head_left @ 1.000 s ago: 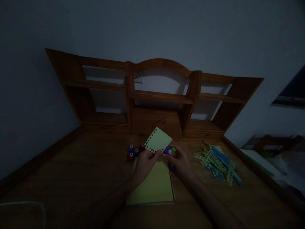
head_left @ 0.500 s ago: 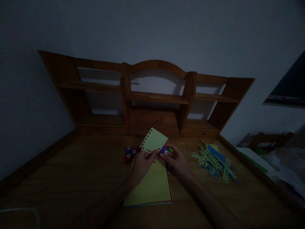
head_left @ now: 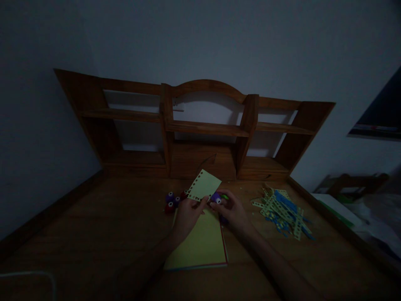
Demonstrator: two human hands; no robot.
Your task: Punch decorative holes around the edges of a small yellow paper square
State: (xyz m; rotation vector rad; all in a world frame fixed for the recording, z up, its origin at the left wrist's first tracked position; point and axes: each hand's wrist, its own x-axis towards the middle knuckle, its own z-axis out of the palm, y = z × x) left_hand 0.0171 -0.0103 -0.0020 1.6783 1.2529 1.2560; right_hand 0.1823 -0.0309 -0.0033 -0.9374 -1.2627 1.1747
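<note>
A pale yellow sheet of paper, with a row of punched shapes along its left and lower edges, is pinched in my left hand. My right hand is closed around a purple craft punch with a bright green part, at the sheet's lower right edge. Whether the paper sits in the punch's slot is hard to make out in the dim light. Beneath both hands lies a stack of yellow paper with a red edge showing. Several purple and red punches stand left of my left hand.
On the right, punched yellow strips and blue strips lie in a pile with small cut-out bits. A wooden shelf unit spans the back of the desk. A white cable shows at the lower left.
Both hands keep the same hold on the paper and the punch. The view has shifted very slightly; otherwise little differs.
</note>
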